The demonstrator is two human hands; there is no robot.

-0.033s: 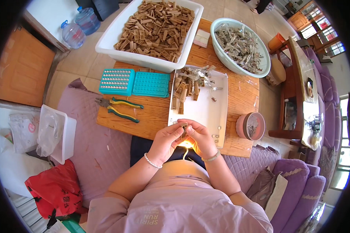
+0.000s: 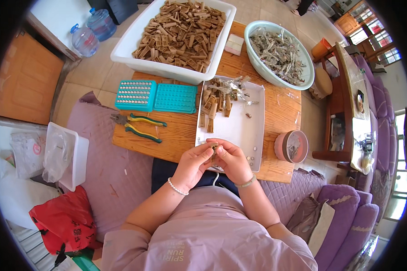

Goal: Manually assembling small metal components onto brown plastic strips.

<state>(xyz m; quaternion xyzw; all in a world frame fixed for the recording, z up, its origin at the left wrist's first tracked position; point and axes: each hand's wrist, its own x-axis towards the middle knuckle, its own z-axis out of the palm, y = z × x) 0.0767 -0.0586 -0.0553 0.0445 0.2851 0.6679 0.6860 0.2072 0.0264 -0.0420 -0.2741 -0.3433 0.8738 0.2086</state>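
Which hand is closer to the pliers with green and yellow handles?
Left. The left hand is to the right of the pliers and closer to the body; the right hand is farther right, beyond the left.

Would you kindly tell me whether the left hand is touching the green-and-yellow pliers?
Apart: the head view shows bare wood of the table between the left hand and the green-and-yellow pliers.

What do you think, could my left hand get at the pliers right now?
Probably yes: the pliers lie uncovered on the wooden table, though your left hand would first need to release the small brown piece.
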